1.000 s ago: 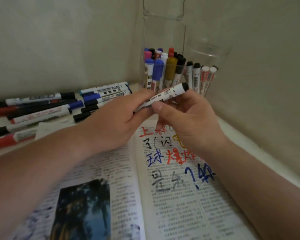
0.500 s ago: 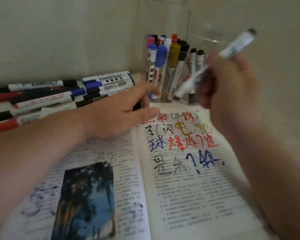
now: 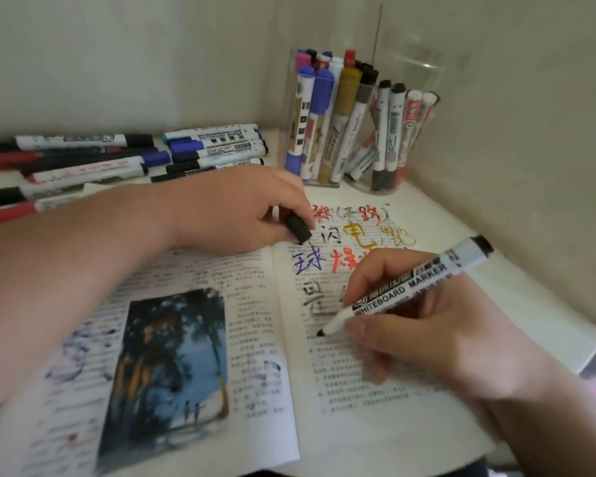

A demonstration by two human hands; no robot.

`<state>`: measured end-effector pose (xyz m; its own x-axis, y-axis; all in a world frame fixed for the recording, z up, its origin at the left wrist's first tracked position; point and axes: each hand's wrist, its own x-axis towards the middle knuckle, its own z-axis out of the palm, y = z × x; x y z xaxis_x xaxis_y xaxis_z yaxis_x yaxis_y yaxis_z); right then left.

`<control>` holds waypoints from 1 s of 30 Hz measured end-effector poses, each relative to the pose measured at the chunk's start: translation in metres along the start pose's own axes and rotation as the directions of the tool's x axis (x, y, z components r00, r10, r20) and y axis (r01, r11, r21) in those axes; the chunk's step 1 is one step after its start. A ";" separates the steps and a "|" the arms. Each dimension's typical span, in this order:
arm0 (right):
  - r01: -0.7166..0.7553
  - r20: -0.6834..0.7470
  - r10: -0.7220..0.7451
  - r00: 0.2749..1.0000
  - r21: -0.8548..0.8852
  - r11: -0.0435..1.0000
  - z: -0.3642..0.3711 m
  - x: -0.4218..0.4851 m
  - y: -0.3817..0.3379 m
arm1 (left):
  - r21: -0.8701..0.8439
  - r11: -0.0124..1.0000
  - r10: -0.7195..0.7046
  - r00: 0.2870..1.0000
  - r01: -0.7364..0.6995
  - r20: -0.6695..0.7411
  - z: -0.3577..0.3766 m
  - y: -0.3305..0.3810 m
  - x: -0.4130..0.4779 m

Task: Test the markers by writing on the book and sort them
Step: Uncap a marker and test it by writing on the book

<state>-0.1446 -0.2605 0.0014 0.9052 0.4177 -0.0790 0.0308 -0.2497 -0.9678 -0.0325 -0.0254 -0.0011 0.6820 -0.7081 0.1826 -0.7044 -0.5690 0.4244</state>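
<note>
Black tip, white barrel: head view has the whiteboard marker (image 3: 403,290) uncapped in the right hand (image 3: 427,339), pinched between thumb and curled fingers. It's tilted, back end up and to the right, tip down on the right page of the open book (image 3: 375,425), just below the grey scribbles.

Left hand (image 3: 234,211) rests on the book near the top of the spine, fingers curled round a black cap (image 3: 298,228).

Top of the right page carries handwritten characters in red, blue, yellow and black. Left page has a dark photo of trees.

Loose markers (image 3: 83,163) lie side by side on the table (image 3: 444,218), behind the book on the left.

Corner: square clear holder (image 3: 289,98) packed with upright markers. Round clear cup (image 3: 424,74) sits just beside it on the right, its markers leaning.
</note>
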 end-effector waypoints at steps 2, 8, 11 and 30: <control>0.042 -0.049 -0.045 0.998 -0.078 0.996 0.003 0.000 0.002 | 0.021 0.999 0.023 1.000 -0.023 0.005 0.001 0.001 0.001; 0.084 -0.109 -0.092 0.990 -0.071 0.994 0.001 0.001 0.006 | 0.021 0.999 0.040 0.999 -0.041 0.011 0.000 0.001 -0.001; 0.081 -0.075 -0.087 0.993 -0.081 0.993 0.003 0.002 0.008 | 0.025 0.999 0.039 0.999 -0.039 0.025 0.000 0.002 -0.001; 0.078 -0.098 -0.096 0.991 -0.174 0.982 0.002 0.005 0.009 | 0.004 0.999 0.042 0.997 -0.042 0.063 0.002 0.010 -0.002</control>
<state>-0.1410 -0.2585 -0.0081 0.9351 0.3523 0.0378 0.1745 -0.3650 -0.9145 -0.0408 -0.0305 0.0014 0.6381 -0.7563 0.1442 -0.7335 -0.5403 0.4123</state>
